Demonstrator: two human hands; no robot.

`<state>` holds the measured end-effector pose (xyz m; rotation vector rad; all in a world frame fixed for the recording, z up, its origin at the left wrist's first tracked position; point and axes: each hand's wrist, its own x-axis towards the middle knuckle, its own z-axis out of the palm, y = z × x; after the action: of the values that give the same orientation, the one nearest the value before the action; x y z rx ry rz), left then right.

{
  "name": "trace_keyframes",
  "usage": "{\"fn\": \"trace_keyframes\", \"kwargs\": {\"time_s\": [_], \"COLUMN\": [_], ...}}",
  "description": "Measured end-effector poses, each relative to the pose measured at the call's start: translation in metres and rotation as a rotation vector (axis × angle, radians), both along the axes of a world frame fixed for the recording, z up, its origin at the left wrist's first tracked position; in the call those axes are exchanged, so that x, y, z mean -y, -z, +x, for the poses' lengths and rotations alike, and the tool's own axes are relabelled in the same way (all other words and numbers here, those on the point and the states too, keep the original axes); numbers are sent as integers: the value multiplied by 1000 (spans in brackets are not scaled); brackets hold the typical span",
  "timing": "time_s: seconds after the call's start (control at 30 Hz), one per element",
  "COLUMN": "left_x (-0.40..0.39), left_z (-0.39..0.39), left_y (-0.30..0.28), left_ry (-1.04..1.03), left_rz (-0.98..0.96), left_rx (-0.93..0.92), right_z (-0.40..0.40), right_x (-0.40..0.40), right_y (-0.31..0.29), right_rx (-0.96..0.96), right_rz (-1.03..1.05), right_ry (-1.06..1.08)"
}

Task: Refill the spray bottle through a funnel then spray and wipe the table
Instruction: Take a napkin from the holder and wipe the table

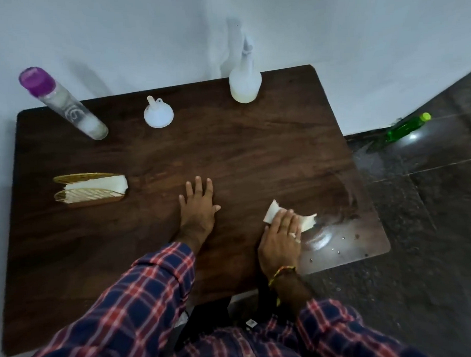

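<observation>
Head view: we note the dark wooden table [255, 156] set against a pale wall. The right hand [280, 238] lies palm-down, fingers extended, pressing a crumpled white paper tissue [273, 213] flat onto the table near its right front corner; wet sheen and droplets show just beside it. The left hand [196, 209] rests open and flat on the wood, fingers spread, holding nothing. We record the translucent white spray bottle [245, 82] upright at the far edge, the small white plastic funnel [158, 115] mouth-down to its left, and a clear purple-capped refill bottle [63, 103] at the far left. A gold wire napkin holder [89, 190] with white napkins stands near the left side. A green bottle [405, 128] lies on the dark floor.
</observation>
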<state>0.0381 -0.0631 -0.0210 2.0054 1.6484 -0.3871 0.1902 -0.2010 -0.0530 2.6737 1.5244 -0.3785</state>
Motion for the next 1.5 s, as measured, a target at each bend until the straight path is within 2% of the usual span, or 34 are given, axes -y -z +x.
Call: {"fn": "trace_keyframes", "kwargs": {"time_s": [0.07,0.13,0.2,0.23,0.3,0.37,0.47,0.67,0.8,0.97,1.03,1.2,1.27,1.33,1.5], "left_x": [18,36,53,58,65,66,65,71,72,73,78,86,86,85,79], "left_z": [-13,-34,-62,-77,-109,-135,-147,-148,-159,-160,-155,-144,-139,-135,-125], "left_y": [4,7,10,11,14,15,15,11,7,11,12,10,5,0,-8], "left_ry": [37,30,7,-18,-125,-214,-245,-356,-447,-488,-391,-256,-221,-188,-164], "left_rz": [70,113,147,157,186,217,212,199,225,207,195,227,213,215,219], "left_rx": [68,147,154,148,165,179,220,294,334,353,328,239,242,247,228], "right_z": [-49,-101,-134,-137,-125,-103,-89,-142,-192,-200,-181,-117,-100,-90,-83], "right_x": [8,7,0,-8,-29,-56,-109,-220,-184,-42,-13,-35,-47,-54,-73], "right_y": [-4,-5,-2,-2,-1,0,-8,-7,-9,-6,-15,-37,-39,-40,-46], "right_rx": [-66,-140,-174,-181,-201,-174,-144,-120,-64,-131,-123,-93,-176,-246,-284], "right_rz": [13,11,-41,-73,-90,-106,-80,-95,-167,-221,-225,107,27,-117,-200], "right_ry": [-103,-331,-555,-592,-542,-398,-262,-440,-654,-874,-844,-573,-494,-518,-548]}}
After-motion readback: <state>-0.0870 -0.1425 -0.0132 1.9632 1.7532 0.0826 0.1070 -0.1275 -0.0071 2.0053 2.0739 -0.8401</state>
